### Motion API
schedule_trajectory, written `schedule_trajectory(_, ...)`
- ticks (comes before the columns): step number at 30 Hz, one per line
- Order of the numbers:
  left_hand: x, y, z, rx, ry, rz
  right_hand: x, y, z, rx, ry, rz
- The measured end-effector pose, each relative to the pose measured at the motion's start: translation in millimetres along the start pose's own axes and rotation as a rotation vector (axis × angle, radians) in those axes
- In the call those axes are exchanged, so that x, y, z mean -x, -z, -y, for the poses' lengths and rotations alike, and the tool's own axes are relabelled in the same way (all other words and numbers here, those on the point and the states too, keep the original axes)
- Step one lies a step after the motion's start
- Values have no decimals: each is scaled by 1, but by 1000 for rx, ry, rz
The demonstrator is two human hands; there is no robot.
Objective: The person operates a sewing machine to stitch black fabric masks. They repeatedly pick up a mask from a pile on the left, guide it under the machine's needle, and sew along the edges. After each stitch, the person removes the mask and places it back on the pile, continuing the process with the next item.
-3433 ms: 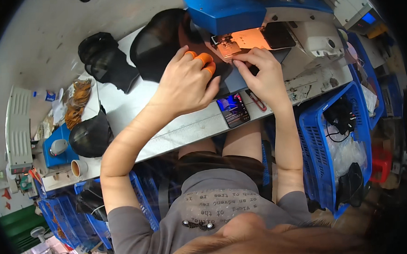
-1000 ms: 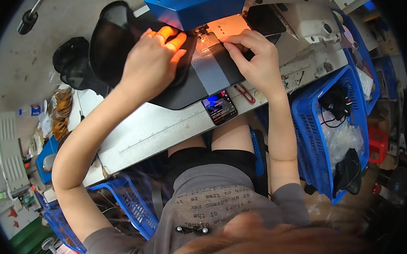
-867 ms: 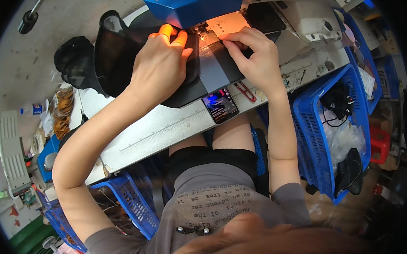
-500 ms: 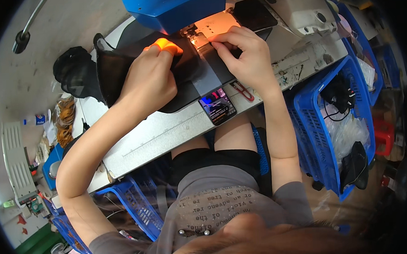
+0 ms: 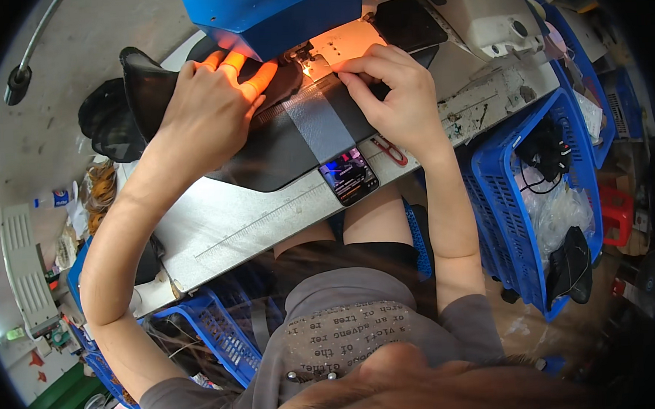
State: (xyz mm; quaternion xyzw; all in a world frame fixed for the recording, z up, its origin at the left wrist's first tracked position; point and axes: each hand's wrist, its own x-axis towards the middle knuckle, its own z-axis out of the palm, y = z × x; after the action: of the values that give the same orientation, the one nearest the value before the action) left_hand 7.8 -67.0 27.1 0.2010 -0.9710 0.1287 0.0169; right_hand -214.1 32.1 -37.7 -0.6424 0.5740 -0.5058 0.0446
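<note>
My left hand (image 5: 207, 107) lies on the black sheet material (image 5: 273, 152) left of the sewing machine's needle area, its fingers spread and lit orange by the lamp. A dark, curved black piece (image 5: 144, 88) stands up beside that wrist. My right hand (image 5: 395, 90) is at the lit metal plate (image 5: 348, 42), thumb and forefinger pinched together; what they hold, if anything, is too small to make out. Between the hands, a grey strip (image 5: 319, 123) crosses the black material. The blue sewing machine head (image 5: 277, 18) overhangs the work.
A phone (image 5: 349, 177) and red thread snips (image 5: 390, 151) lie at the table's front edge (image 5: 218, 240). Right of the table stands a blue basket (image 5: 483, 196) with plastic bags and black pieces. Another blue basket (image 5: 227, 332) is under the table at left.
My left hand has gone from a closed fist to spread fingers and moved left. The black material lies differently, with more of the grey strip showing. My right hand stays almost in place.
</note>
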Motion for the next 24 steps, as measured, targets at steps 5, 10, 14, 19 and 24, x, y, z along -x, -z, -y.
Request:
schedule_trajectory(5, 2, -2, -1, -83, 64, -35, -1, 1, 1, -4, 2, -5)
schedule_trajectory(10, 3, -15, -12, -228, 125, -140, 0, 1, 0, -3, -19, -10)
schedule_trajectory(14, -3, -5, -43, -297, 352, 22, 0, -1, 0, -4, -18, -5)
schedule_trajectory(19, -13, -9, -66, -304, 515, 16, 1, 0, -1, 2, -33, 7)
schedule_trajectory(24, -19, -15, -67, -322, 592, 24, 0, 1, 3, -11, -47, 19)
